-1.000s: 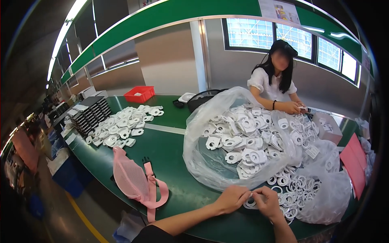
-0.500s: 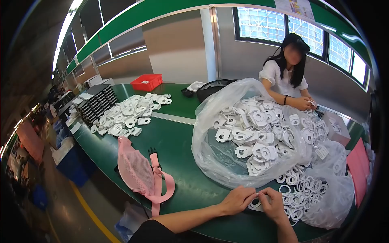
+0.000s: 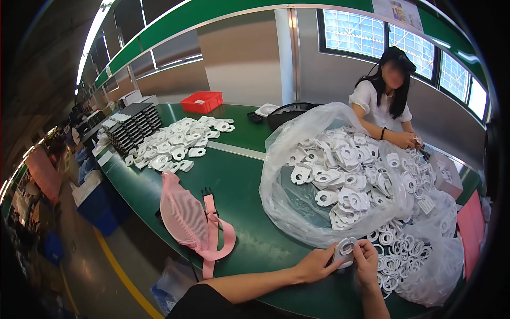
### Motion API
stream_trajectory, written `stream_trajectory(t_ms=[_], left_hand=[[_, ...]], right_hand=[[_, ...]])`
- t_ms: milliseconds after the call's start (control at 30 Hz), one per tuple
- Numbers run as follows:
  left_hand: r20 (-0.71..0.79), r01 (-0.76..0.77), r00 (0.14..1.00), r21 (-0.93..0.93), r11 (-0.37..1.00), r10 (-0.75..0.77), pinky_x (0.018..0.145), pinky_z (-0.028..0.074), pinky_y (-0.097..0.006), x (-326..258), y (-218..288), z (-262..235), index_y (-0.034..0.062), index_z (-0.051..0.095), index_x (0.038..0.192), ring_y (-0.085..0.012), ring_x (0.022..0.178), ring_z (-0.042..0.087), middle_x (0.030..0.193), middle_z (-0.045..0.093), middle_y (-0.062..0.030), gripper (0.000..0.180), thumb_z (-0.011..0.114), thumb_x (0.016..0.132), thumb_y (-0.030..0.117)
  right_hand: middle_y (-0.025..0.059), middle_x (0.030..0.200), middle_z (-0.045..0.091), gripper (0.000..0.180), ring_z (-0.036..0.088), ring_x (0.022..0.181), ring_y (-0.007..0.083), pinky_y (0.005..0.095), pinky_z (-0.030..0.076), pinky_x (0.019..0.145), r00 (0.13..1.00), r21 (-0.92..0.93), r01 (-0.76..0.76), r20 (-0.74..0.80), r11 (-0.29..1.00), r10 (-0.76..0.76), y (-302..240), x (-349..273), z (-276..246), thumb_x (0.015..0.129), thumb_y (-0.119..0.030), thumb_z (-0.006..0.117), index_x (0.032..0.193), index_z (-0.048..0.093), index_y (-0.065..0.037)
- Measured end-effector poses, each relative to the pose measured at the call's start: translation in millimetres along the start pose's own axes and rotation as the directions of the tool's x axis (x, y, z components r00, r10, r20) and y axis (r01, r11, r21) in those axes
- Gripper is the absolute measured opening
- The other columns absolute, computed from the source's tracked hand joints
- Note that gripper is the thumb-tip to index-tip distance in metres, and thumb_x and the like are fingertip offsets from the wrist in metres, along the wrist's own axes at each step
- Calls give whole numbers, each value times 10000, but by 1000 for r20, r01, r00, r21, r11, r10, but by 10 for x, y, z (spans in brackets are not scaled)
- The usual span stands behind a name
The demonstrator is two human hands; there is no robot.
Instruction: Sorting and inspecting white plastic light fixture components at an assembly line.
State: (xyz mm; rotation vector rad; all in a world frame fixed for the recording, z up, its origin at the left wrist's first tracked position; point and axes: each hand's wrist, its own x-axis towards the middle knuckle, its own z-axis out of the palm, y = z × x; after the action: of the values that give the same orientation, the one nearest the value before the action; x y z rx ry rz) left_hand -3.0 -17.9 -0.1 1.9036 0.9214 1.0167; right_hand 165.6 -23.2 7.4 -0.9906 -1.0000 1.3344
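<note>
Near the front edge of the table, my left hand [image 3: 314, 266] grips a white plastic plate [image 3: 342, 261] with a round opening. My right hand [image 3: 366, 265] pinches the other side at the white ring [image 3: 347, 242] that surrounds the opening; whether the ring is separate from the plate I cannot tell. Just right of my right hand lies a heap of loose white rings [image 3: 392, 266]. Beyond both hands, a clear plastic bag [image 3: 273, 199] lies open, filled with similar white plates [image 3: 350, 183].
A pink mesh bag [image 3: 183, 212] with a strap lies left on the green table [image 3: 249, 212]. Farther back are more white plates [image 3: 172, 141], stacked dark trays [image 3: 133, 127] and a red bin [image 3: 202, 102]. A co-worker [image 3: 390, 101] handles small parts at the far right.
My hands have raised and tilted the plate, so its face and round opening now show between them. The whole view has shifted slightly. The co-worker's hands remain close together.
</note>
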Motion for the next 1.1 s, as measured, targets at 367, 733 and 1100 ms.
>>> stream_trajectory(t_ms=[367,733,1100], left_hand=[[158,-3,987,-4,1000,4,641,458,-413,6,-158,1,22,384,1230,-394,740,590,831,601,-236,455,521,854,240],[73,516,817,-535,669,-572,458,398,-238,300,-152,-589,83,535,836,-109,526,509,642,538,-23,263,565,859,344],[-479,108,821,-407,907,-312,564,417,-234,756,-22,-2097,75,504,1126,-105,640,529,848,607,-51,386,512,858,352]], right_hand=[[4,681,583,152,527,609,44,179,405,536,995,-490,97,71,866,-71,-81,0,-58,733,-68,697,775,561,-16],[56,623,585,214,526,545,93,223,401,506,986,-570,164,81,805,-144,-98,0,-113,900,-147,492,826,605,19],[110,704,620,101,599,598,185,254,453,564,930,-699,344,164,626,-328,-200,-60,-11,803,-90,610,844,619,2]])
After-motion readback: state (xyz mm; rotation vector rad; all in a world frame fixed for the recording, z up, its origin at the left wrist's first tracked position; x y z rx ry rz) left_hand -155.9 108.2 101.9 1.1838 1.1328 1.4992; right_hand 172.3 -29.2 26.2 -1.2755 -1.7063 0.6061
